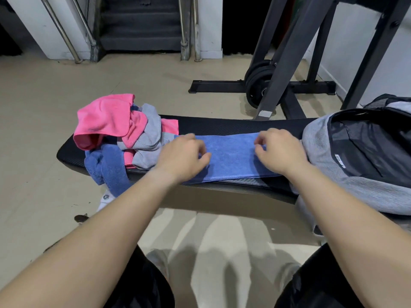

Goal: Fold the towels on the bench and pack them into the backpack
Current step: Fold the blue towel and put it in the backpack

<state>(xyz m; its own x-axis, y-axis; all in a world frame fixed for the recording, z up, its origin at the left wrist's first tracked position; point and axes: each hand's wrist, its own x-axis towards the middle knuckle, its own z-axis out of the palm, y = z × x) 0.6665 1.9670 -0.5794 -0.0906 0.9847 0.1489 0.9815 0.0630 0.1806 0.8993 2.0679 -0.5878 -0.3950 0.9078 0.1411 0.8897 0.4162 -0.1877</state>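
A blue towel (pixel 231 155) lies flat as a long folded strip across the black bench (pixel 222 124). My left hand (pixel 182 156) rests on its left end, fingers curled down onto the cloth. My right hand (pixel 279 150) sits on its right end, fingertips pinching the fabric. A crumpled pile of towels (pixel 124 132) in pink, grey and blue covers the bench's left end, with one blue towel hanging over the front edge. The grey and black backpack (pixel 360 156) lies open on the bench's right end.
A black weight rack (pixel 289 70) with stacked plates (pixel 258 85) stands behind the bench on the right. Dark stairs (pixel 140 25) with metal handrails rise at the back. Beige floor lies all around, and my knees are below the bench.
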